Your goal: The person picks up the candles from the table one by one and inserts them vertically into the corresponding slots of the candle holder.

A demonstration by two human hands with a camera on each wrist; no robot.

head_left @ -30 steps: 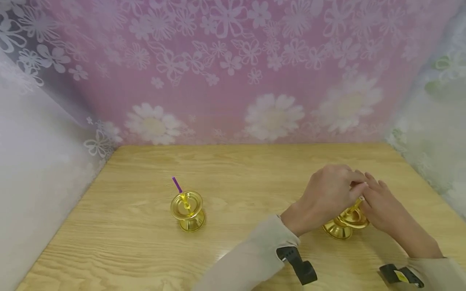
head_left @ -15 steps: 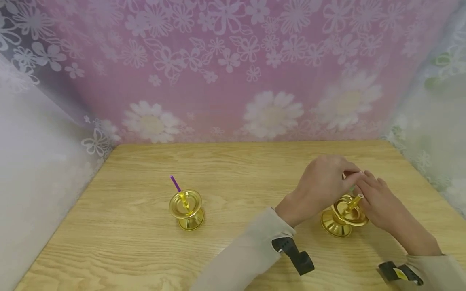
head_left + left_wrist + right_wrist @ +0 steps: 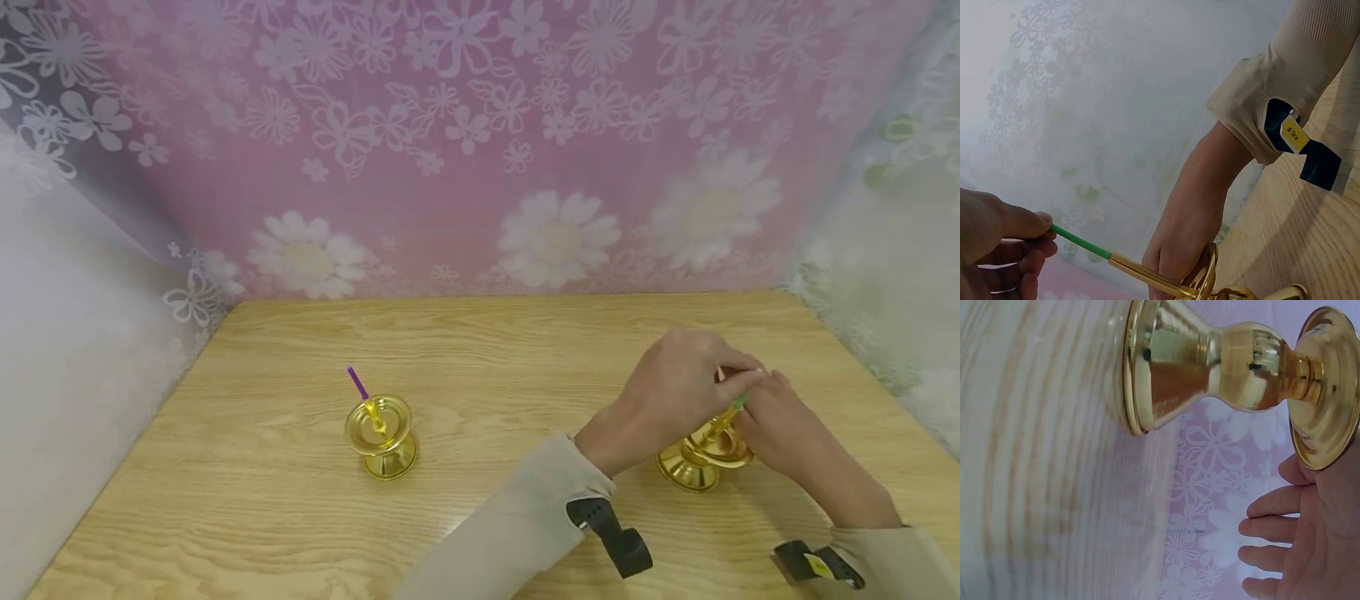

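Note:
My left hand (image 3: pixel 671 392) pinches a thin green candle (image 3: pixel 1085 244) between thumb and fingertips. The candle's lower end stands at the mouth of a gold tube (image 3: pixel 1147 274), which slants up from the dish of a gold candle holder (image 3: pixel 686 467). Around the far side of that dish lies my right hand (image 3: pixel 787 429). In the right wrist view its thumb (image 3: pixel 1297 470) is right at the dish rim, while the other fingers (image 3: pixel 1272 528) reach out straight and spread apart.
A matching gold candle holder (image 3: pixel 390 458) stands left of centre, with a purple candle (image 3: pixel 357 383) leaning in its tube. The wooden table (image 3: pixel 487 358) meets a pink flowered backdrop (image 3: pixel 450 200) at the back. Pale curtains (image 3: pixel 90 317) hang at the sides.
My left hand has shifted slightly to the right, bringing the green candle to the tube's mouth, which showed uncovered before. The right hand's fingertips have dipped lower.

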